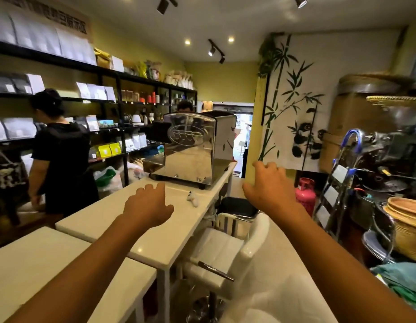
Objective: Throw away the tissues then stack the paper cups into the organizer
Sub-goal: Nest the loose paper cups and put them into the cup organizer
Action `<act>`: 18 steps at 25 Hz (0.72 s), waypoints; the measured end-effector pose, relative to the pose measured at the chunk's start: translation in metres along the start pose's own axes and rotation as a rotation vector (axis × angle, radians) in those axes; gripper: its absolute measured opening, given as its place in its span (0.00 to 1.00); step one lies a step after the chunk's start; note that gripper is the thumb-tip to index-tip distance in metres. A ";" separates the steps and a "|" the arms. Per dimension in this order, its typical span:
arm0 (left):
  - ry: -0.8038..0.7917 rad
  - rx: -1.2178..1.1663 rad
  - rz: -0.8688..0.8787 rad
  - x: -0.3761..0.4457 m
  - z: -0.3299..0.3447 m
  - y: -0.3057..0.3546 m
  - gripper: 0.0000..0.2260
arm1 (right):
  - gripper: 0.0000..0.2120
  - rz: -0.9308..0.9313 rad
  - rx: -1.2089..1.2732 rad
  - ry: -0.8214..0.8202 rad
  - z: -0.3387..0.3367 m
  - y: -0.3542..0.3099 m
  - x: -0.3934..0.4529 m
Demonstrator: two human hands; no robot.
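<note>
A small crumpled white tissue (193, 198) lies on the white table (141, 231), a little in front of a steel coffee machine (193, 148). My left hand (148, 206) hovers over the table just left of the tissue, fingers apart, holding nothing. My right hand (270, 185) is raised to the right of the table, above the chairs, open and empty. No paper cups and no organizer are in view.
A second white table (39, 266) adjoins at the near left. A white chair (228, 248) and a black stool (237, 206) stand right of the table. A person in black (60, 155) stands by the shelves at left. A pink gas cylinder (305, 194), ladder (337, 183) and baskets (407, 224) crowd the right.
</note>
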State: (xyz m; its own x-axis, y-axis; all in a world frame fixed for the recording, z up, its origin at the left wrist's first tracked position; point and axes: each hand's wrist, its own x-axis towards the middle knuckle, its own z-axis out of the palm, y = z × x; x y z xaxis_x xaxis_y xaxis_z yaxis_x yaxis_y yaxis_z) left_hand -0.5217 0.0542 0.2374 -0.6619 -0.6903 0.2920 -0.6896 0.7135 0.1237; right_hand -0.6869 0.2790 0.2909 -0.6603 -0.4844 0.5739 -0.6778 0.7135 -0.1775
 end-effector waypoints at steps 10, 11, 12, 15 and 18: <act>0.018 0.201 -0.160 -0.063 -0.044 -0.015 0.27 | 0.26 -0.290 0.285 -0.101 0.031 -0.056 -0.003; 0.003 0.211 -0.187 -0.076 -0.048 -0.020 0.27 | 0.28 -0.320 0.306 -0.132 0.034 -0.069 -0.008; -0.011 0.209 -0.216 -0.089 -0.050 -0.025 0.27 | 0.29 -0.353 0.318 -0.157 0.038 -0.082 -0.014; 0.001 0.229 -0.305 -0.126 -0.058 -0.047 0.27 | 0.31 -0.455 0.358 -0.205 0.049 -0.119 -0.032; 0.004 0.261 -0.442 -0.168 -0.070 -0.082 0.28 | 0.30 -0.574 0.458 -0.279 0.052 -0.159 -0.054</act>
State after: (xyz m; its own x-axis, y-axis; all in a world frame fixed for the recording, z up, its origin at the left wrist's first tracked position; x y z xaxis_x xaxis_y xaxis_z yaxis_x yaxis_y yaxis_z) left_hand -0.3331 0.1199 0.2441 -0.2893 -0.9185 0.2694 -0.9542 0.2992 -0.0045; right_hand -0.5599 0.1654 0.2463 -0.1818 -0.8667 0.4644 -0.9635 0.0627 -0.2603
